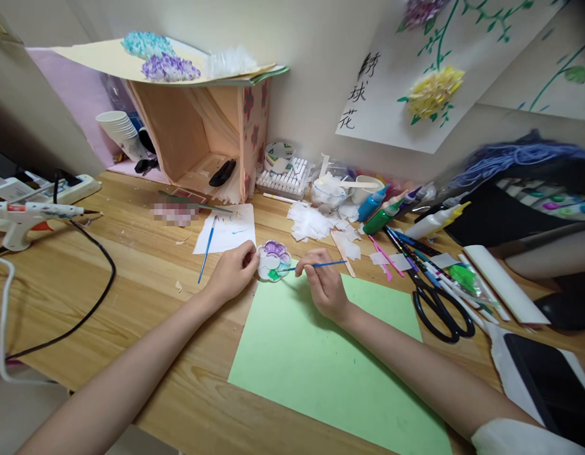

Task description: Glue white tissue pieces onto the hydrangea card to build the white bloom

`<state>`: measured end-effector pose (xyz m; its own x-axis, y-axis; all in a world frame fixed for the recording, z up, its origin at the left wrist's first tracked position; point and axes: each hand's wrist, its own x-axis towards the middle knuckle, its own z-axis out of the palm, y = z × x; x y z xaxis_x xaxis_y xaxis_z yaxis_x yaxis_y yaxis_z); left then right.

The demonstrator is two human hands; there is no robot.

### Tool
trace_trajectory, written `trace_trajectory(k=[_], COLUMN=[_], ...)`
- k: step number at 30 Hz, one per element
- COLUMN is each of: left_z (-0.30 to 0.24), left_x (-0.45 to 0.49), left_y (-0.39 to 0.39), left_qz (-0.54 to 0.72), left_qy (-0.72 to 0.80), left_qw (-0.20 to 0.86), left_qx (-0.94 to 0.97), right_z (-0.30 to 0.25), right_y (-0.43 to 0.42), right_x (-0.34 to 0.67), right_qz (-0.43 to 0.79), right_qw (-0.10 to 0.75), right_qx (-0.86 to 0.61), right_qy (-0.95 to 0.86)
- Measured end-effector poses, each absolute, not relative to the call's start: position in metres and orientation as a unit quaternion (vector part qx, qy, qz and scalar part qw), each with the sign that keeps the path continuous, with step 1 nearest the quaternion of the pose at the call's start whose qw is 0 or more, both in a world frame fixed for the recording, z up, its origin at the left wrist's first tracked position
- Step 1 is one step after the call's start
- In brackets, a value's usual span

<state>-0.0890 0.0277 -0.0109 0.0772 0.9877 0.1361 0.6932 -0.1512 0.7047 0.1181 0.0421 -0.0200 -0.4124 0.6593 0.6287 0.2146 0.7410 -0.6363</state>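
Note:
My left hand [233,272] is closed, thumb and fingers pinching the left rim of a small white flower-shaped paint palette [272,261]. Purple paint coats the palette's upper wells, and green paint lies in a lower one. In my right hand [324,284] is a thin blue paintbrush [334,263], gripped between thumb and fingers. The brush tip reaches left into the green paint. Under my right hand and forearm lies a light green sheet of paper [320,360], with a few small dark specks on it. The palette sits at the sheet's upper left corner.
A second blue brush [207,249] rests on white paper [242,227]. Black scissors [441,309], markers and paint bottles [384,215] crowd the right. Torn white paper [311,221] lies behind the palette. A hot glue gun [26,221] and its cable are at left; an orange-lined box [202,133] stands behind.

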Motion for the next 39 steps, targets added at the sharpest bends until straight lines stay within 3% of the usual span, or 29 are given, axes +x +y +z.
trace_trajectory(k=[11,39], left_z=[-0.0131,-0.0137], left_x=[-0.0888,-0.0887], left_y=[0.0288,0.0283], left_qz=[0.319,0.328], left_qy=[0.628,0.621], left_qw=[0.242,0.251], left_qx=[0.667,0.666], right_z=[-0.0186,-0.0193], right_y=[0.043,0.0418], right_x=[0.1168,0.1184], right_qz=[0.254,0.21], right_qw=[0.447,0.503], right_qx=[-0.261,-0.253], right_qy=[-0.817,-0.799])
